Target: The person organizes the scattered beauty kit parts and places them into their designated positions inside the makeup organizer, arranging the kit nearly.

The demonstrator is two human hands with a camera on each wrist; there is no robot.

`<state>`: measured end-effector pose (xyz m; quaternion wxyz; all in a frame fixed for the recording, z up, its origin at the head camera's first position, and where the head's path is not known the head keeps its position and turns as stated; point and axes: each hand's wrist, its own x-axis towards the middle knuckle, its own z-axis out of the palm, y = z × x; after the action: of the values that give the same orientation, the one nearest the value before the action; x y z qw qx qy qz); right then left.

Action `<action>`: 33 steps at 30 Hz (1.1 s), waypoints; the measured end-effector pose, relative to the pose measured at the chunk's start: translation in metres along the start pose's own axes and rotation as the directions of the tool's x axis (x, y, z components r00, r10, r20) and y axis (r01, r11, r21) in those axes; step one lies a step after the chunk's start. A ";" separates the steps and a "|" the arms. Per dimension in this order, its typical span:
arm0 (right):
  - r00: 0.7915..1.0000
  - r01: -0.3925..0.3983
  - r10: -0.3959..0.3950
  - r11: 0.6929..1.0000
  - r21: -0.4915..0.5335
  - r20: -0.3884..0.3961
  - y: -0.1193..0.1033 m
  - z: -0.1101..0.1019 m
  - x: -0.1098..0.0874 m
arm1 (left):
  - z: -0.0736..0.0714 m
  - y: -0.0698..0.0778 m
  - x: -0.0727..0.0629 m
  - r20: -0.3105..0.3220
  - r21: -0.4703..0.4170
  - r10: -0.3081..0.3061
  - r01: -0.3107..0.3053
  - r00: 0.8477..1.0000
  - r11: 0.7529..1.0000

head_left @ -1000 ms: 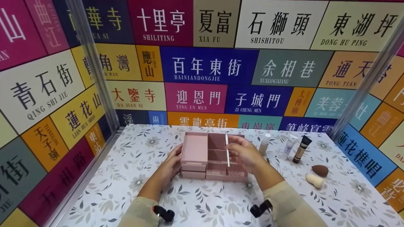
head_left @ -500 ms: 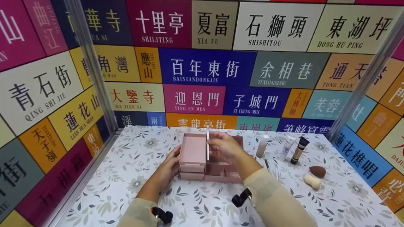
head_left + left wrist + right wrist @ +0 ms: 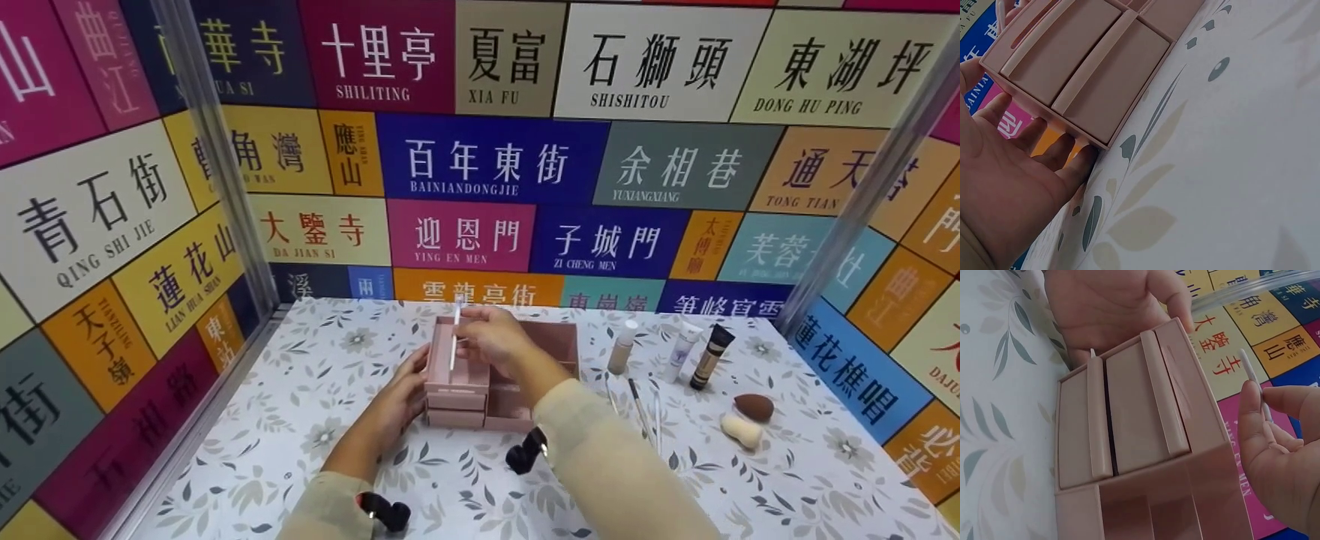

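A pink makeup organizer (image 3: 456,400) with two small drawers on its left and open compartments on its right stands on the table. My left hand (image 3: 399,394) rests against its left side. In the left wrist view, the left hand's fingers (image 3: 1075,166) touch the side while the thumb lies at the top edge. Above the drawer part, my right hand (image 3: 491,337) pinches a slim white stick (image 3: 454,349), held nearly upright. The right wrist view shows this stick (image 3: 1248,365) between thumb and fingers, beside the organizer's top. Its exact kind is unclear.
Right of the organizer stand a small bottle (image 3: 622,347), a white tube (image 3: 681,351) and a black-and-gold tube (image 3: 711,358). Several thin sticks, among them a dark one (image 3: 640,401), lie nearer. A brown sponge (image 3: 754,407) and a cream sponge (image 3: 742,433) lie farther right.
My right hand has moved left with the white stick, from over the open compartments to over the drawer part. The left hand has stayed at the organizer's side.
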<state>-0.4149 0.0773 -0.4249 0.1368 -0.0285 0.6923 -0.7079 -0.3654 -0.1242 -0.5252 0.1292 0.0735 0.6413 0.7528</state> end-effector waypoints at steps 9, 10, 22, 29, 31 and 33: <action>0.998 -0.001 -0.009 0.988 -0.155 -0.066 0.006 0.025 0.006 | -0.002 0.000 -0.002 -0.008 -0.025 -0.006 0.006 1.000 1.000; 0.997 -0.001 -0.012 0.985 -0.174 -0.075 0.006 0.028 0.006 | -0.002 0.000 -0.003 -0.010 -0.027 -0.005 0.005 1.000 1.000; 0.989 0.023 -0.082 0.906 -0.422 -0.121 0.013 0.034 0.005 | -0.002 -0.002 -0.003 -0.013 -0.022 -0.013 0.013 1.000 1.000; 0.985 0.109 -0.141 0.957 -0.267 -0.102 0.014 0.024 0.000 | 0.000 -0.001 -0.001 0.012 -0.025 0.002 -0.002 1.000 1.000; 0.979 0.154 -0.176 0.968 -0.197 -0.099 0.013 0.019 -0.003 | 0.000 -0.001 0.000 0.019 -0.025 0.010 -0.010 1.000 1.000; 0.974 0.186 -0.199 0.974 -0.126 -0.105 0.013 0.013 -0.009 | 0.000 -0.001 0.000 0.023 -0.028 0.015 -0.014 1.000 1.000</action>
<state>-0.4014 0.0667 -0.4358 0.0249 -0.0620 0.7330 -0.6770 -0.3652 -0.1241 -0.5264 0.1323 0.0850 0.6286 0.7617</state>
